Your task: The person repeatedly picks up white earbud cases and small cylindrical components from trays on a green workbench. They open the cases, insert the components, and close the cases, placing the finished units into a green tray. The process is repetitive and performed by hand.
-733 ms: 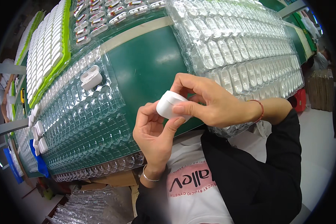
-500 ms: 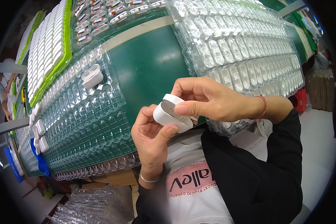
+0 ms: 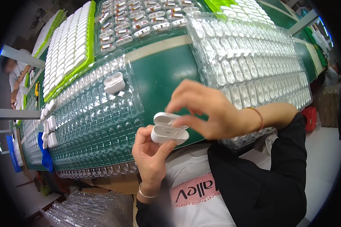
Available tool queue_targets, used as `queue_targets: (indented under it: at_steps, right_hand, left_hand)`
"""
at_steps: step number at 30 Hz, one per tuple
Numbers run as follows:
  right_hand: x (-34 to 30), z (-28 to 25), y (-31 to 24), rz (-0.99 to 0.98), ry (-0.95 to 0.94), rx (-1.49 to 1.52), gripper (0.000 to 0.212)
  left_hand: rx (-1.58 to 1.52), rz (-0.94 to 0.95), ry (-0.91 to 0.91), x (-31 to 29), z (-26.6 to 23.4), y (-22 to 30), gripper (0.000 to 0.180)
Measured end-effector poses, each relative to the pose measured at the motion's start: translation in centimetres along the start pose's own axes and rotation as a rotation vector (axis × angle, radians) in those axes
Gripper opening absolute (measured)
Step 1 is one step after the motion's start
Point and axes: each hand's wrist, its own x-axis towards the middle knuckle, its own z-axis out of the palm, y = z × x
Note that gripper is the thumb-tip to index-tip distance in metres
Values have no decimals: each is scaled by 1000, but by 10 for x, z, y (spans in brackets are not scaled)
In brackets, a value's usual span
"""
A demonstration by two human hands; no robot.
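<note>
My left hand (image 3: 151,153) is closed round the body of a white earphone charging case (image 3: 170,135), thumb across its front. Its hinged lid (image 3: 164,118) stands raised, and the hollow inside faces up. Over the lid's right side is my right hand (image 3: 208,111), slightly blurred, with thumb and forefinger apart. The thumb overlaps the lid; whether it touches cannot be made out. Another white case (image 3: 114,84), lid up, sits on the clear plastic blister tray (image 3: 91,125) to the left.
Stacked clear trays (image 3: 250,56) with oblong pockets cover the right of the green table (image 3: 161,72). Farther back, a tray holds small parts (image 3: 140,24). White pieces fill a lime-green tray (image 3: 70,49) at left; several loose white pieces (image 3: 49,126) lie near a blue strip (image 3: 44,151).
The case has turned so that its opening faces me more and its lid stands up. My right fingers have loosened from the lid. The whole view has shifted a little.
</note>
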Motion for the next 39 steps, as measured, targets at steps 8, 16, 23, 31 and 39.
queue_targets:
  at_steps: [8, 16, 23, 31, 39]
  right_hand:
    - [22, -8, -14, 66, -187, 108, 14]
    - [32, -102, 18, 201, 34, -179, 11]
    - [22, -146, 34, 194, 129, -499, 8]
    - [-3, -157, 62, 249, 116, -536, 11]
    - [4, -167, 67, 248, 150, -567, 9]
  left_hand:
    - [162, -32, -132, 31, 4, 41, 31]
    - [741, 173, -442, 172, 52, 61, 15]
    - [1441, 700, -547, 399, 125, -1, 18]
    - [1875, 389, -756, 474, 175, -63, 28]
    - [1949, 432, -776, 462, 182, -49, 29]
